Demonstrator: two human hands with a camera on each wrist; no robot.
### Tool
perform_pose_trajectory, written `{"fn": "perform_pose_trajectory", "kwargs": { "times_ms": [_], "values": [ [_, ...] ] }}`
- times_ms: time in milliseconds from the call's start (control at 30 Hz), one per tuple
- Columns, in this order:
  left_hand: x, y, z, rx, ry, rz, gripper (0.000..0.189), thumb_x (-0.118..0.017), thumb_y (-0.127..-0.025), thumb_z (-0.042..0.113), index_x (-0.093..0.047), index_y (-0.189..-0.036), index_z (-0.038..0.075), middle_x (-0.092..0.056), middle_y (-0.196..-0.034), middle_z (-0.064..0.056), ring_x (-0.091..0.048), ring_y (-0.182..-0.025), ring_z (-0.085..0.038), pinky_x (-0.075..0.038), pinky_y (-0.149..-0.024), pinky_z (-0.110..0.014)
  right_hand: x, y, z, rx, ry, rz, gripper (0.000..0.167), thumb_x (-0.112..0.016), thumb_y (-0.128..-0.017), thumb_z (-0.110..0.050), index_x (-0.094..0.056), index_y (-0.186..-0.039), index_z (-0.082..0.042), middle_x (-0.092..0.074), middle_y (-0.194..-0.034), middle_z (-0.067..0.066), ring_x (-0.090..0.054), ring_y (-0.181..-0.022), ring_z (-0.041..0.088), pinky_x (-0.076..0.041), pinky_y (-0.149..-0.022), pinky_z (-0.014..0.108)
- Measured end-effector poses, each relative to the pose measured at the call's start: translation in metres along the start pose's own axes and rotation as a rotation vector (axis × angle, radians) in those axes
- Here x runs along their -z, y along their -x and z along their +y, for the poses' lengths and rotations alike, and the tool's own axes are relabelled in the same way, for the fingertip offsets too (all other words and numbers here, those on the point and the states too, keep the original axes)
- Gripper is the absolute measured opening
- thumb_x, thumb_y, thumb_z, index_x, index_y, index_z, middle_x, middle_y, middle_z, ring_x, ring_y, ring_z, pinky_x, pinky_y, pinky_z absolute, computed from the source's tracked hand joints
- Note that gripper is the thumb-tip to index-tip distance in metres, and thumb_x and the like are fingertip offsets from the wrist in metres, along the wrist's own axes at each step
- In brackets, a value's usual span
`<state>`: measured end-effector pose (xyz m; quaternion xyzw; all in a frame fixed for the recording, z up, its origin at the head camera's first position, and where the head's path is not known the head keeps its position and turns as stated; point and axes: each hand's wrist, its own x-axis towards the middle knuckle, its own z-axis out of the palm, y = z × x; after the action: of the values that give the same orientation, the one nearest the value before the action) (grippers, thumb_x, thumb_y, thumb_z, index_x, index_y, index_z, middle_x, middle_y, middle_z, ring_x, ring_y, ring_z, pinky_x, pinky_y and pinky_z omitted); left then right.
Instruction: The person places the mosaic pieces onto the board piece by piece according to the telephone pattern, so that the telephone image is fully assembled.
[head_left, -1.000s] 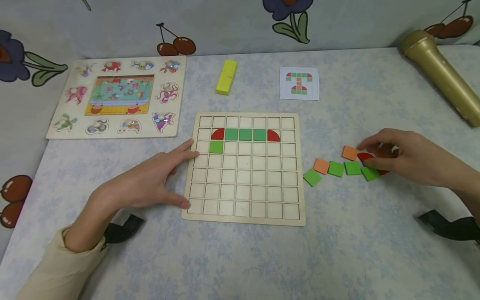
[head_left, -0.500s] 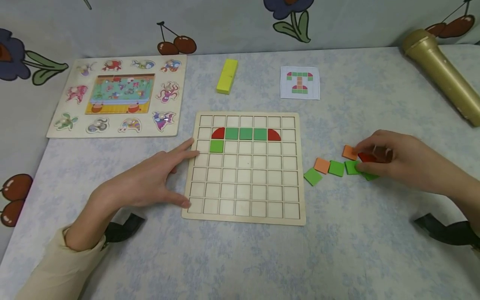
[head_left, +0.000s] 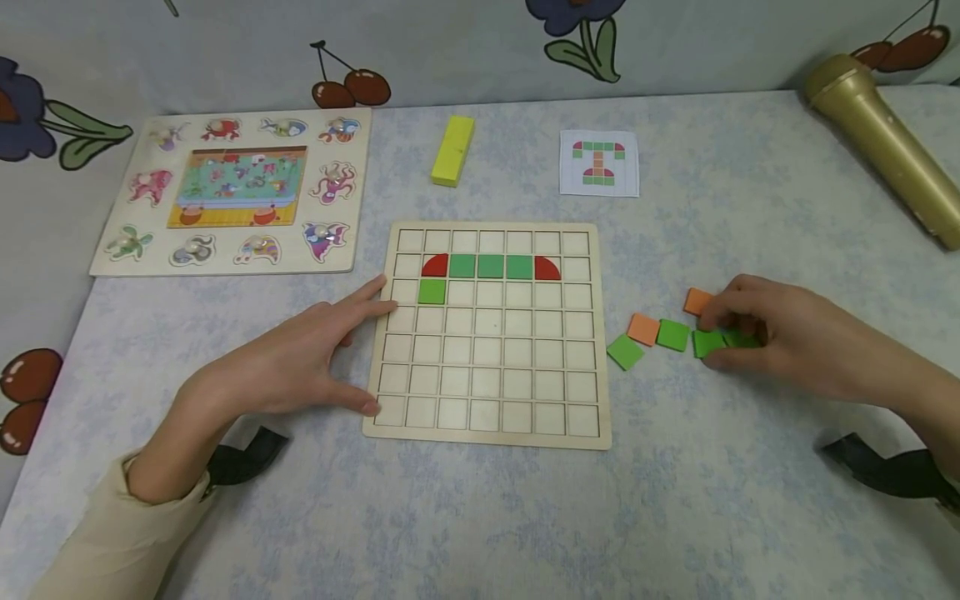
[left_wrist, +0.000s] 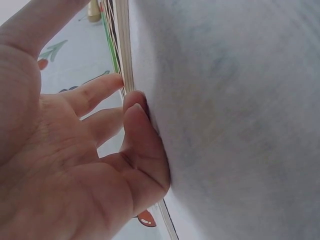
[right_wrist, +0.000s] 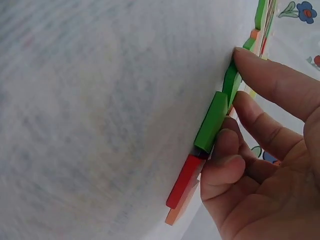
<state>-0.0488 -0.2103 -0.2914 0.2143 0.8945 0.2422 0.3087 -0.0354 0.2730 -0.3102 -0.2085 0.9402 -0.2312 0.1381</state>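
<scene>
A wooden grid board [head_left: 487, 445] lies in the middle of the table, holding red quarter-round and green square tiles in its upper rows. My left hand [head_left: 288, 362] rests along the board's left edge, fingers and thumb spread; in the left wrist view its fingertips touch the edge. To the right of the board, my right hand [head_left: 787, 333] pinches a green square tile [head_left: 707, 343] between thumb and fingers, low at the table. Close by lie an orange tile [head_left: 697, 301] and another green tile [head_left: 741, 338], partly covered by the hand. A red tile [right_wrist: 186, 181] shows in the right wrist view.
Loose green [head_left: 626, 352] and orange [head_left: 642, 329] tiles lie between board and right hand. Behind the board are a yellow block [head_left: 453, 151] and a pattern card [head_left: 599, 164]. A peg puzzle [head_left: 232, 252] lies back left, a gold microphone [head_left: 885, 154] back right.
My right hand has moved a little left and toward me, from over the red tile to the green tile, which has shifted slightly. The left hand stays on the board's edge.
</scene>
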Motion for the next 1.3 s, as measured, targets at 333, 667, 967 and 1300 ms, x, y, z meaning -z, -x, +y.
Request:
{"fn": "perform_pose_trajectory", "kwargs": {
  "times_ms": [333, 667, 967, 1300],
  "values": [
    [-0.001, -0.001, -0.001, 0.019, -0.008, -0.010, 0.109, -0.090, -0.066, 0.047, -0.033, -0.155, 0.017, -0.005, -0.164, 0.005, -0.045, -0.114, -0.023, -0.039, -0.092, -0.044, 0.001, 0.000, -0.006, 0.080, 0.029, 0.051, 0.037, -0.090, -0.067, -0.005, -0.069, -0.097, -0.014, -0.058, -0.081, -0.011, -0.048, -0.067, 0.004, -0.041, -0.058, 0.020],
    [0.000, 0.000, 0.000, 0.024, -0.019, -0.011, 0.108, -0.089, -0.067, 0.047, -0.033, -0.155, 0.018, -0.005, -0.164, 0.005, -0.045, -0.110, -0.022, -0.040, -0.091, -0.043, 0.007, -0.026, -0.042, 0.135, -0.051, 0.084, 0.036, -0.087, -0.072, -0.005, -0.068, -0.099, -0.018, -0.058, -0.083, -0.011, -0.049, -0.071, 0.008, -0.039, -0.059, 0.021],
    [-0.001, -0.002, -0.002, 0.003, -0.032, -0.009, 0.108, -0.089, -0.067, 0.049, -0.034, -0.154, 0.017, -0.005, -0.164, 0.006, -0.045, -0.100, -0.020, -0.040, -0.084, -0.038, -0.006, -0.072, -0.098, 0.058, -0.100, -0.001, 0.024, -0.082, -0.081, -0.013, -0.065, -0.099, -0.011, -0.061, -0.088, -0.002, -0.050, -0.074, 0.015, -0.041, -0.062, 0.032],
    [0.000, 0.000, -0.001, -0.009, -0.021, -0.001, 0.107, -0.089, -0.067, 0.047, -0.035, -0.154, 0.016, -0.006, -0.165, 0.006, -0.043, -0.096, -0.019, -0.039, -0.081, -0.037, -0.019, -0.101, -0.111, 0.047, -0.085, -0.001, 0.020, -0.079, -0.081, -0.008, -0.064, -0.095, -0.008, -0.062, -0.088, 0.003, -0.053, -0.075, 0.019, -0.043, -0.068, 0.037]
  ]
}}
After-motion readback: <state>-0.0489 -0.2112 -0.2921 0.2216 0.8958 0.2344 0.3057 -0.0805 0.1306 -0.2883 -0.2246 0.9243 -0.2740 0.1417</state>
